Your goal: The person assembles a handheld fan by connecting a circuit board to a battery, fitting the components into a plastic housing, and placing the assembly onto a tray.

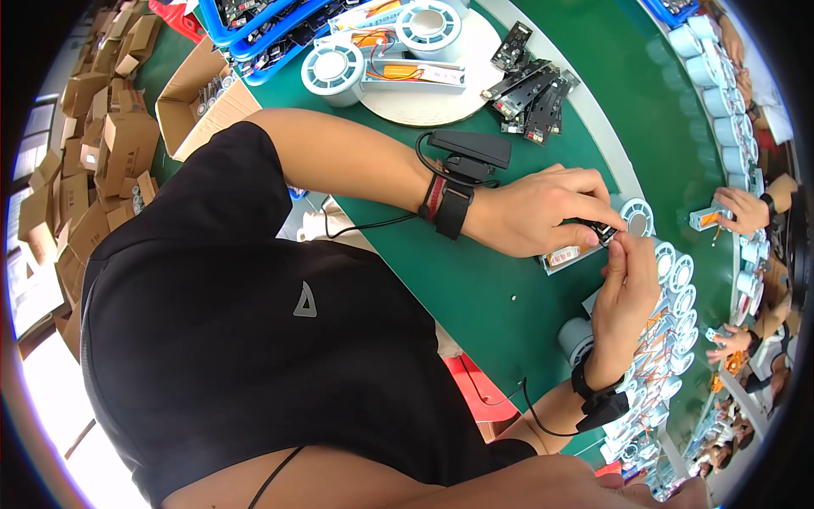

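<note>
Both my hands meet over the green table (pixel 475 280). My left hand (pixel 534 212), wearing a black wrist strap with a cable, pinches a small black part (pixel 600 231). The fingertips of my right hand (pixel 623 288), which also wears a black wristband, pinch the same part from below. Under the hands lies a pale blue-grey pack with a red-and-white label (pixel 561 254). A round white housing (pixel 636 216) sits just beyond my left fingers.
A curved row of white round housings (pixel 678 293) with orange wires runs past my right hand. A round white tray (pixel 475 76) holds more housings, with black circuit boards (pixel 530 93) beside it. Blue crates (pixel 254 25), cardboard boxes (pixel 110 144) and co-workers' hands (pixel 746 208) surround the table.
</note>
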A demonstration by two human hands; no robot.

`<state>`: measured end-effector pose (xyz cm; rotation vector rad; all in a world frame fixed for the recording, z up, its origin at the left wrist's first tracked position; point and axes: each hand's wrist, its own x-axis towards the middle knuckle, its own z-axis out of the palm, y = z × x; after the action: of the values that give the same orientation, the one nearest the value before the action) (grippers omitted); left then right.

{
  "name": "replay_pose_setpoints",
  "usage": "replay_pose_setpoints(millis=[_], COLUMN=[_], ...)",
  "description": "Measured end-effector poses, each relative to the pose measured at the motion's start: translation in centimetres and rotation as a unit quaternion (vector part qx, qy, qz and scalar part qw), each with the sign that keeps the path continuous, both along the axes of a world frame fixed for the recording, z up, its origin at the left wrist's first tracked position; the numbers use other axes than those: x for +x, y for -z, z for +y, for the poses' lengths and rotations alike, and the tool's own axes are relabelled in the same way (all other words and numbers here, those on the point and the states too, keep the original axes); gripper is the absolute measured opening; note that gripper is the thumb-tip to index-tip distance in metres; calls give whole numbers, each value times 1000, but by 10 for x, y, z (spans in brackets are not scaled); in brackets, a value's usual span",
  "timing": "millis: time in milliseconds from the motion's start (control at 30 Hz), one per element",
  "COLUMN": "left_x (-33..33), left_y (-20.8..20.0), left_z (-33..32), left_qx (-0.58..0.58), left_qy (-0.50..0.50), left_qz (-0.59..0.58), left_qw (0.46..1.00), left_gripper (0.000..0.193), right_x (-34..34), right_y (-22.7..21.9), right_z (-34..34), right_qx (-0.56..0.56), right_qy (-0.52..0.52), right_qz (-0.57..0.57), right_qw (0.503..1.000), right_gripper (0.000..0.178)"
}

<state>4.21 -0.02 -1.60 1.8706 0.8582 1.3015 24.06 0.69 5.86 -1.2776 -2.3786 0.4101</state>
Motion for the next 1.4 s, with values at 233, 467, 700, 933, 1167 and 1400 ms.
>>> replay_pose_setpoints(millis=[233, 467, 700, 933, 1167, 1400], left_x=[0, 1, 1, -1, 3, 6], left_y=[-1, -2, -1, -2, 0, -4], left_z=[3, 8, 12, 11, 8, 6], left_qx=[48, 68, 57, 54, 121, 158], left_qy=[-21, -40, -13, -9, -68, -112], left_qz=[8, 7, -14, -13, 39, 100], left_qw=[999, 997, 998, 998, 990, 976], left_gripper=[35, 36, 38, 39, 37, 36], right_x=[2, 3, 1, 0, 2, -1], right_y=[-4, -2, -5, -7, -10, -11], right_z=[0, 0, 0, -1, -7, -11], right_qx=[-128, -128, 73, -31, -161, -209], right_qy=[47, 54, -4, 27, 78, 116], right_qz=[64, 70, -52, 5, 88, 109], right_qw=[989, 988, 996, 999, 980, 965], right_gripper=[17, 18, 16, 13, 11, 12])
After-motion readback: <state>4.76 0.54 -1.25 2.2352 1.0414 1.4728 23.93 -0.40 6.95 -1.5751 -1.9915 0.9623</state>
